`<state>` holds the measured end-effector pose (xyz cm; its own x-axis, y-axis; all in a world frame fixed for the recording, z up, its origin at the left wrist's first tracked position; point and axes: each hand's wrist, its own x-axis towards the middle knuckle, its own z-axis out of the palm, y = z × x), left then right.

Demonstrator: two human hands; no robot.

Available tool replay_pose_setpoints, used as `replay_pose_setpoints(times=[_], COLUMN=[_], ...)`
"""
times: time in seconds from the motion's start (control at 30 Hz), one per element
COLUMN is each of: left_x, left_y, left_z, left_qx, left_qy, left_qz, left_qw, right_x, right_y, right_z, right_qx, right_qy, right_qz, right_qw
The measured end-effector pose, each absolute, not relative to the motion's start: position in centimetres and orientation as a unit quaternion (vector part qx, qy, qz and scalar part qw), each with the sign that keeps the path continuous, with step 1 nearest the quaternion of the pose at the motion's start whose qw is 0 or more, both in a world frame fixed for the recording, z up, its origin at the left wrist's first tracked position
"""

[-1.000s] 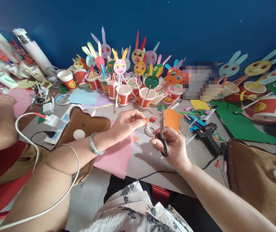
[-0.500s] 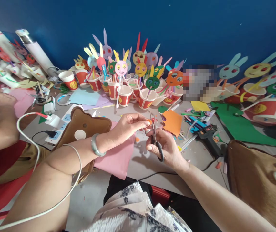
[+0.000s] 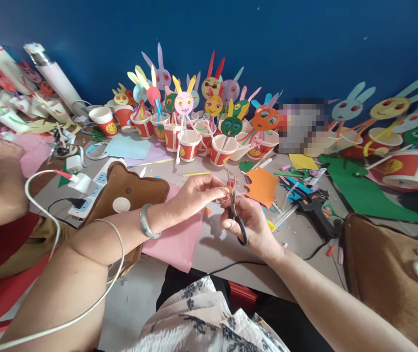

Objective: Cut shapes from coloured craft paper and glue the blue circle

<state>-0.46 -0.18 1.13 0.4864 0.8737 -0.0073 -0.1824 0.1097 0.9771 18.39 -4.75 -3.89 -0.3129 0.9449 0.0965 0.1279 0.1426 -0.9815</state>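
Black-handled metal scissors (image 3: 231, 211), partly open

My paper scrap (image 3: 228, 189): orange. My scissors (image 3: 243, 232): black handles, grey blades. My bangle (image 3: 146, 221): mottled grey-green. My top (image 3: 197, 318): off-white, dark floral print. Before me: orange sheet (image 3: 263, 187), pink sheet (image 3: 177, 239), pale blue sheet (image 3: 128, 146), green sheet (image 3: 373, 190). Front cup (image 3: 221, 155): red and white, yellow emblem. Glue gun (image 3: 318, 215): black. Padded bag (image 3: 381, 274): brown. Tabletop (image 3: 212, 252): grey. Wall (image 3: 209, 29): deep blue.
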Motion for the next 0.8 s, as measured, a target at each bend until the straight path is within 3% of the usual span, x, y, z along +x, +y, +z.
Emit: replay_pose_setpoints(times=[0.8], left_x=[-0.48], left_y=[-0.53], left_z=[1.19], left_qx=[0.554], left_qy=[0.358], left_qz=[0.362], left_qw=[0.658], right_x=[18.25], right_y=[-4.63], right_z=[-3.99], right_qx=[-0.422], right_qy=[-0.642], right_qz=[0.484], right_qw=[0.418])
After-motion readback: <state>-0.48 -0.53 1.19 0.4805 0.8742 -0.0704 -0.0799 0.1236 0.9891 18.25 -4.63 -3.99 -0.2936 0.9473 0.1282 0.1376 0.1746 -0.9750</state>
